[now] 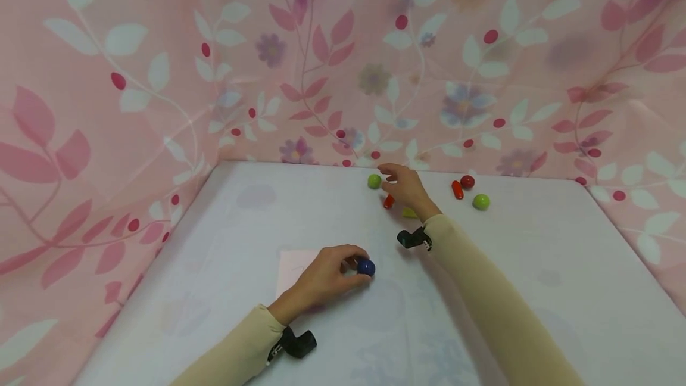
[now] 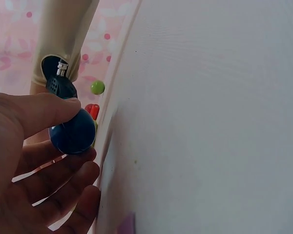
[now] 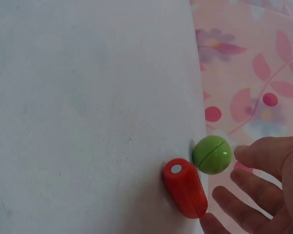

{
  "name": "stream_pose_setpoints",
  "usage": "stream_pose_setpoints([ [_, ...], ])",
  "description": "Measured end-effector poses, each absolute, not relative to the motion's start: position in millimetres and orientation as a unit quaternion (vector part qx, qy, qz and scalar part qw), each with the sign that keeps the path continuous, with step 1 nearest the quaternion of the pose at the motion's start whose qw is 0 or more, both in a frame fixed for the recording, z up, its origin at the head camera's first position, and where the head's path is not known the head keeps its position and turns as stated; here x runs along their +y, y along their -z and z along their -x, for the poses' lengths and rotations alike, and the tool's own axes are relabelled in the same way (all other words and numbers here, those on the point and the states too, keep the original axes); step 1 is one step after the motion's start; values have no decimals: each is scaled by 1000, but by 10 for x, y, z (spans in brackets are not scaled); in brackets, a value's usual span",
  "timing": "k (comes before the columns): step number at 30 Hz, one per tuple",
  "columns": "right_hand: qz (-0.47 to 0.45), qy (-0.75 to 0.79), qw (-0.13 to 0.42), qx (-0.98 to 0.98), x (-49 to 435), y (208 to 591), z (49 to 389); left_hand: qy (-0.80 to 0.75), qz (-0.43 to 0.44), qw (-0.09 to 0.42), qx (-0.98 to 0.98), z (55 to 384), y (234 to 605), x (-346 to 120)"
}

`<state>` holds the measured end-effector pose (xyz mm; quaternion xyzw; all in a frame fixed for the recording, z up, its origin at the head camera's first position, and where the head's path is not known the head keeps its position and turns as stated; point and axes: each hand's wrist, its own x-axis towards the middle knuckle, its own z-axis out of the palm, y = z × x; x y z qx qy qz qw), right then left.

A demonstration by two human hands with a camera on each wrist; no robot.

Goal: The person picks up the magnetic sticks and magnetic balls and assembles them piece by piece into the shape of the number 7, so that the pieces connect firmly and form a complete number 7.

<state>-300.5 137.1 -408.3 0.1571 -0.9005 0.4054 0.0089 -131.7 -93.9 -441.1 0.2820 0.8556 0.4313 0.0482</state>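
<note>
In the head view, my left hand [image 1: 327,276] pinches a glossy dark blue ball [image 1: 367,267] between thumb and fingers, over the near middle of the table. The left wrist view shows the thumb on top of the blue ball [image 2: 73,134]. Farther off, my right hand [image 1: 408,188] reaches to the back of the table, fingers spread and slightly bent, holding nothing. Just beyond its fingertips sits a green ball [image 3: 212,155] with a seam around it. Beside that ball lies a red elongated piece [image 3: 184,187] with a white spot on one end.
A yellow-green piece [image 1: 409,213] lies partly under the right wrist. To the right are another red elongated piece [image 1: 457,189], a dark red ball [image 1: 467,182] and a second green ball [image 1: 482,202]. Pale pink paper [image 1: 289,264] lies by the left hand. Floral curtain [image 1: 321,64] borders the table.
</note>
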Motion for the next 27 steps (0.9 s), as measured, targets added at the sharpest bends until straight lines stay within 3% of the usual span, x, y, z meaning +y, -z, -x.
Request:
stream_pose_setpoints([
  [15, -144, -357, -35, -922, 1312, 4185, 3107, -433, -299, 46, 849, 1326, 4449, -920],
  [27, -157, -368, -18, -916, 1285, 4229, 3080, -426, -280, 55, 858, 1292, 4430, -935],
])
